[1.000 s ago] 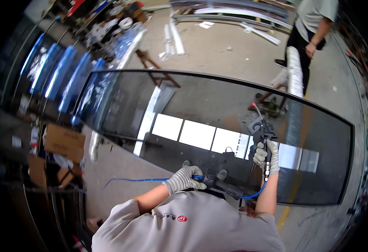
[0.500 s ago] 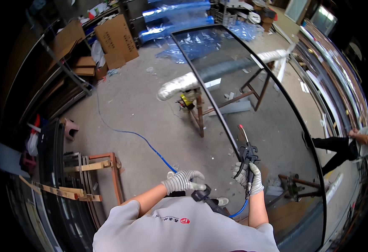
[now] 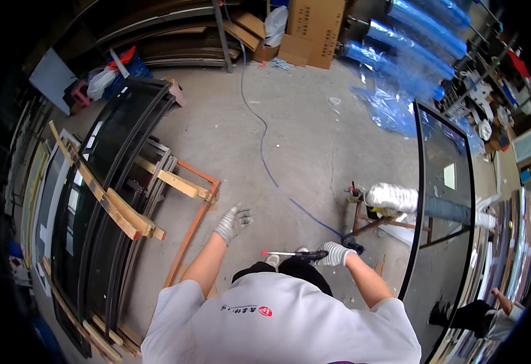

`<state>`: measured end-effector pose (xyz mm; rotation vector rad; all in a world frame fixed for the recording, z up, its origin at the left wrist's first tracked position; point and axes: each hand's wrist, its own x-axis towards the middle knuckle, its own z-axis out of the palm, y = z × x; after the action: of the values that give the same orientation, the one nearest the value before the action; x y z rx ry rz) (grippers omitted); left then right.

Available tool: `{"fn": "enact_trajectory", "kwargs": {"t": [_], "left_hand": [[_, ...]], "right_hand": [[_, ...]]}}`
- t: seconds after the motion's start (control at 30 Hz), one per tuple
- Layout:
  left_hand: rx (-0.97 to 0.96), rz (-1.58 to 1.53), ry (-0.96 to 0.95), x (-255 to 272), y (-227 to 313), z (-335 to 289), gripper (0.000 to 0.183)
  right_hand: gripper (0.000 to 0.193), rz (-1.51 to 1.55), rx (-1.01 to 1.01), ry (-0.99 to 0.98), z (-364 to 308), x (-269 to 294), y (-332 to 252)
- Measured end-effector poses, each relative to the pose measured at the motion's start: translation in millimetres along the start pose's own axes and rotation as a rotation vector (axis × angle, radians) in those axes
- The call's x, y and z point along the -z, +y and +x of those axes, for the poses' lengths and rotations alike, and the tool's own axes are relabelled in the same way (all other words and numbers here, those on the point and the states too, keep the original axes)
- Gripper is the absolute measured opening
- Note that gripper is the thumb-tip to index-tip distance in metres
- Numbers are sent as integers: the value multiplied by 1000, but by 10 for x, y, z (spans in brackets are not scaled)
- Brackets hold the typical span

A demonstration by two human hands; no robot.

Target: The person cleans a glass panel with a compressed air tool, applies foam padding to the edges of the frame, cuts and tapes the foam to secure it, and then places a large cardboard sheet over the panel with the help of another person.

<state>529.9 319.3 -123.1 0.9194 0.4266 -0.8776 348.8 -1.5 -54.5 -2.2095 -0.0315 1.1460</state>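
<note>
My left hand [image 3: 234, 223], in a white and grey striped glove, is held out over the floor with its fingers apart and nothing in it. Beside it stands an orange metal frame [image 3: 194, 227]. My right hand [image 3: 336, 253], gloved alike, is wrapped round a black air blow gun [image 3: 310, 256] in front of my body. The gun's thin metal nozzle points left and ends in a red tip. A blue air hose [image 3: 290, 199] runs across the floor toward my right side; its join to the gun is hidden.
Right of me, a large black-edged glass panel [image 3: 420, 200] lies over a padded trestle [image 3: 393, 197]. At left, dark framed panels [image 3: 111, 139] stand stacked with wooden strips [image 3: 104, 197]. Blue film rolls [image 3: 408, 45] and cardboard [image 3: 316, 30] are at the back. Another person [image 3: 481, 318] is far right.
My view has turned left, so the glass panel now sits farther right. My left hand has reached out toward the orange frame. The blow gun, formerly pointing up, now points left, low before me.
</note>
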Motion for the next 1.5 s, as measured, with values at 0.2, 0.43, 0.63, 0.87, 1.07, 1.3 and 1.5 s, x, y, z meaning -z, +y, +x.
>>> {"fn": "enact_trajectory", "kwargs": {"t": [0.2, 0.43, 0.63, 0.87, 1.07, 1.3, 1.5], "left_hand": [[-11, 62, 353, 554, 267, 169, 45], [-18, 48, 424, 128, 860, 928, 43], [-43, 183, 567, -513, 1695, 1472, 40], [33, 195, 770, -209, 2353, 2226, 33], [-196, 611, 490, -261, 3437, 3677, 43], [-686, 1543, 237, -2014, 5217, 5003, 69], [-736, 1223, 104, -2831, 6281, 5619, 37]], "right_hand": [[36, -449, -427, -149, 1319, 442, 592], [42, -230, -413, -106, 2385, 1544, 1113], [31, -188, -244, -502, 3071, 2630, 921], [23, -49, -95, -595, 4198, 3854, 609], [31, 444, 128, 91, 4906, 5661, -32], [28, 881, 365, 686, 4812, 7529, -1643], [52, 1095, 722, 847, 5054, 8422, -1989]]}}
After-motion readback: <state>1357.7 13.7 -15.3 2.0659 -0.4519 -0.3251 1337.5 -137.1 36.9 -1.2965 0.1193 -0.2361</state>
